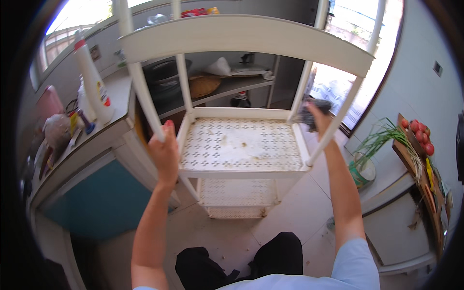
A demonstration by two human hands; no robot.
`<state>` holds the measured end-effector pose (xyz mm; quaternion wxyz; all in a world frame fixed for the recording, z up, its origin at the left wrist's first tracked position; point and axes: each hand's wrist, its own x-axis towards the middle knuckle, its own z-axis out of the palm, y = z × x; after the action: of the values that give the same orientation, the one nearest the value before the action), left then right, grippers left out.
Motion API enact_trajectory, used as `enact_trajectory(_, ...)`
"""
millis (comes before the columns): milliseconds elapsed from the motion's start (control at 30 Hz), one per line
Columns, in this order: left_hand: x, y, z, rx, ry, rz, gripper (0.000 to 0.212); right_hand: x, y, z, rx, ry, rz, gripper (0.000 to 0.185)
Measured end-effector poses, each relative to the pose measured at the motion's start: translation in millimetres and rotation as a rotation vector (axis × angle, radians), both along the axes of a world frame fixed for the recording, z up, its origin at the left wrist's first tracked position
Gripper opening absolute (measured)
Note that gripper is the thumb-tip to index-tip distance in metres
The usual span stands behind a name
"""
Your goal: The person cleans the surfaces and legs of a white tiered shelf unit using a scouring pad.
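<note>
A white plastic tiered shelf rack [246, 34] stands before me, its perforated shelves marked with brownish stains. My left hand [165, 154] is closed around the rack's front left post, thumb up, just above the middle shelf [241, 143]. On the right, my right hand [319, 117] holds a dark grey cloth [308, 112] against or close to the back right post; the hand is blurred, and whether the cloth touches the post cannot be told. Lower shelves [237, 192] show beneath the middle one.
At left, a counter [121, 90] bears a white bottle with a red cap [92, 79] and other items. Behind the rack is a metal shelf [232, 87] with basins. At right are a wooden board [411, 154], green onions [384, 137], tomatoes [420, 132] and a green tub [362, 172].
</note>
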<state>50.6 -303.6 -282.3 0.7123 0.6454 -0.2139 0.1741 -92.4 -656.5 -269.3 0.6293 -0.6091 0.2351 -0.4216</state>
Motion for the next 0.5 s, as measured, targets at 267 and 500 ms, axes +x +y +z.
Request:
enact_trajectory(267, -5, -8, -17, -0.030, 0.033, -0.007, 0.035, -93, 125, 10, -0.601, -0.415, -0.475, 0.033)
enact_trajectory(500, -1, -2, -24, 0.076, -0.095, -0.008, 0.034, 60, 201, 58, -0.762, -0.410, -0.016, 0.036)
